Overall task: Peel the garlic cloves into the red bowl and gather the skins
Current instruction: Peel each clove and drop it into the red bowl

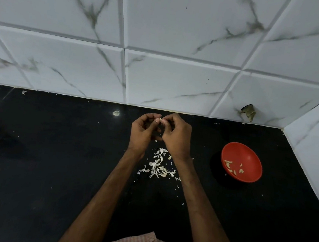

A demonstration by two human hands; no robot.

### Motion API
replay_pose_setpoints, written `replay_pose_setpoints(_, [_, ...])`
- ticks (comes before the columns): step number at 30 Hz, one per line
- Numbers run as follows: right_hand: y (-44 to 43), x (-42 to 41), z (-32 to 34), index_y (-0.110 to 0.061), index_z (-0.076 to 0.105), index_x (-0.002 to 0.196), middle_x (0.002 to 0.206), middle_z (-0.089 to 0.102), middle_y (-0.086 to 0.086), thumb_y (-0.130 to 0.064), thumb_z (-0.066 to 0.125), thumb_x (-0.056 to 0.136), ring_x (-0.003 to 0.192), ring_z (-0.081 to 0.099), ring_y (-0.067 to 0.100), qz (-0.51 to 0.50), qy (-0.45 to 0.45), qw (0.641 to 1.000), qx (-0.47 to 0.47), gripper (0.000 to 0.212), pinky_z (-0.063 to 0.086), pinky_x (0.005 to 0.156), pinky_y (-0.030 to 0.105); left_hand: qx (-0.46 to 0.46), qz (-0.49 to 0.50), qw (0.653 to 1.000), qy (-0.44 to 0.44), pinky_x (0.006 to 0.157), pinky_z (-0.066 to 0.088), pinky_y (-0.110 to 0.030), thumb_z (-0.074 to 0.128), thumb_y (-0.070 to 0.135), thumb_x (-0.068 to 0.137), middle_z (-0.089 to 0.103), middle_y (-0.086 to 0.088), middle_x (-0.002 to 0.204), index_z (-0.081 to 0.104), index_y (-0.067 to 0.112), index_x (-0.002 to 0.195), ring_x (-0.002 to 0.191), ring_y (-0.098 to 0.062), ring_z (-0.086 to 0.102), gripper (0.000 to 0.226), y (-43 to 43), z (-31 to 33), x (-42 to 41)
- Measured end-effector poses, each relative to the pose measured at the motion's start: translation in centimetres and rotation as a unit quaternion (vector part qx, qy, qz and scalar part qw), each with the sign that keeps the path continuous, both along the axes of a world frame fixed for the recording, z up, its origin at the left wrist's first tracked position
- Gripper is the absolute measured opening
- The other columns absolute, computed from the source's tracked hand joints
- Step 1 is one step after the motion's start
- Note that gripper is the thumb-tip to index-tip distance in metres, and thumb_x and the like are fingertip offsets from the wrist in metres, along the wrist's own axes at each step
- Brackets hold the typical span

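Left hand (142, 132): centre of the frame, fingers curled, pinching a garlic clove (160, 119) at the fingertips.
Garlic clove: small and pale, caught between both hands above the black countertop (45, 159).
Right hand (175, 136): curled too, thumb and fingers gripping the same clove.
Garlic skins (157, 164): white scraps scattered below the wrists, mid-frame.
Red bowl (241, 162): right of centre, holding several peeled cloves (232, 166), near the marble-tiled wall (179, 64).
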State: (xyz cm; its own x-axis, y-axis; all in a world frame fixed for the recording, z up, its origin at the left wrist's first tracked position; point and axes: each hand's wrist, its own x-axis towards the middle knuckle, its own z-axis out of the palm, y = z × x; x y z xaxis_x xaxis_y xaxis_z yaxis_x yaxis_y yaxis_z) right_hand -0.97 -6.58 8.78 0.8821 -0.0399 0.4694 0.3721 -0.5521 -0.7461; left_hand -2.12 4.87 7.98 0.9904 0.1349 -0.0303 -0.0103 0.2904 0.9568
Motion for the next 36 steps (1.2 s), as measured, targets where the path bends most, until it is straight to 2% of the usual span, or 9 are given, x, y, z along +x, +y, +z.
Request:
replay_pose_setpoints(6, [0.4, 0.0, -0.3, -0.008, 0.063, 0.090, 0.079, 0.068, 0.000, -0.007, 0.064, 0.093, 0.070, 0.066, 0.015, -0.046, 0.011, 0.999, -0.024, 0.003, 0.056, 0.063, 0.041, 0.012, 0.019, 1.000, -0.003, 0.049, 0.056, -0.028, 0.062, 0.005, 0.097, 0.072, -0.002, 0.084, 0.067, -0.004, 0.108, 0.071, -0.010, 0.068, 0.015, -0.4, 0.1, -0.3])
replay_pose_setpoints(11, [0.4, -0.6, 0.1, -0.011, 0.063, 0.094, 0.084, 0.068, -0.002, -0.009, 0.062, 0.095, 0.075, 0.064, 0.012, -0.020, -0.014, 0.997, -0.075, 0.003, 0.054, 0.063, 0.034, -0.022, 0.047, 0.998, 0.033, 0.048, 0.055, -0.030, 0.062, 0.013, 0.099, 0.067, -0.006, 0.079, 0.067, 0.001, 0.106, 0.065, -0.009, 0.063, 0.015, -0.3, 0.1, -0.1])
replay_pose_setpoints(15, [-0.4, 0.1, -0.2, -0.005, 0.071, 0.096, 0.089, 0.070, 0.003, 0.006, 0.061, 0.092, 0.081, 0.067, 0.015, 0.011, -0.005, 1.000, 0.009, 0.015, 0.058, 0.071, 0.041, -0.080, 0.037, 0.995, 0.052, 0.047, 0.052, -0.027, 0.060, 0.017, 0.100, 0.068, 0.002, 0.084, 0.067, 0.009, 0.105, 0.063, -0.006, 0.060, 0.012, 0.0, 0.1, 0.0])
replay_pose_setpoints(17, [-0.9, 0.3, -0.1, -0.003, 0.074, 0.107, 0.100, 0.074, 0.007, 0.011, 0.059, 0.091, 0.091, 0.070, 0.014, 0.001, 0.012, 1.000, 0.011, 0.026, 0.060, 0.082, 0.033, -0.089, 0.026, 0.995, 0.044, 0.048, 0.051, -0.026, 0.058, 0.016, 0.100, 0.069, 0.004, 0.086, 0.069, 0.010, 0.106, 0.064, -0.006, 0.060, 0.013, 0.1, 0.1, -0.1])
replay_pose_setpoints(19, [-1.1, 0.2, 0.0, -0.001, 0.072, 0.116, 0.112, 0.074, 0.010, 0.018, 0.055, 0.088, 0.104, 0.069, 0.015, -0.005, 0.025, 0.999, -0.024, 0.038, 0.053, 0.092, 0.014, -0.095, 0.017, 0.995, 0.040, 0.050, 0.052, -0.027, 0.058, 0.014, 0.100, 0.070, 0.003, 0.085, 0.069, 0.010, 0.108, 0.067, -0.007, 0.062, 0.014, 0.2, 0.1, -0.2])
replay_pose_setpoints(21, [-1.0, 0.1, 0.0, -0.002, 0.072, 0.117, 0.115, 0.074, 0.010, 0.019, 0.053, 0.088, 0.109, 0.067, 0.012, -0.009, 0.027, 0.999, -0.037, 0.040, 0.046, 0.094, 0.005, -0.101, 0.012, 0.994, 0.037, 0.052, 0.053, -0.027, 0.059, 0.012, 0.099, 0.071, 0.002, 0.085, 0.070, 0.011, 0.108, 0.070, -0.009, 0.062, 0.014, 0.3, 0.2, -0.3])
replay_pose_setpoints(26, [-0.6, 0.2, 0.1, -0.006, 0.071, 0.101, 0.093, 0.073, 0.002, -0.004, 0.067, 0.093, 0.088, 0.069, 0.011, 0.003, -0.007, 0.999, 0.044, 0.009, 0.057, 0.080, 0.030, -0.106, 0.015, 0.994, 0.034, 0.051, 0.052, -0.027, 0.062, 0.010, 0.097, 0.072, 0.003, 0.089, 0.071, 0.013, 0.104, 0.071, -0.007, 0.061, 0.012, 0.2, 0.3, -0.2])
replay_pose_setpoints(33, [0.0, 0.1, 0.0, -0.011, 0.075, 0.092, 0.088, 0.074, 0.000, -0.013, 0.074, 0.090, 0.085, 0.071, 0.018, 0.030, 0.060, 0.978, 0.197, 0.003, 0.061, 0.074, 0.044, -0.070, 0.020, 0.997, 0.009, 0.047, 0.052, -0.026, 0.063, 0.005, 0.095, 0.071, -0.004, 0.081, 0.069, 0.006, 0.104, 0.070, -0.009, 0.064, 0.010, 0.2, 0.4, -0.2])
replay_pose_setpoints(36, [-0.3, 0.2, 0.0, -0.008, 0.074, 0.089, 0.084, 0.075, 0.005, -0.008, 0.075, 0.089, 0.079, 0.073, 0.023, 0.012, 0.075, 0.966, 0.246, 0.001, 0.061, 0.064, 0.035, -0.019, 0.015, 1.000, -0.017, 0.045, 0.054, -0.027, 0.065, 0.003, 0.094, 0.072, -0.005, 0.087, 0.068, 0.004, 0.103, 0.071, -0.010, 0.064, 0.010, 0.1, 0.5, -0.2])
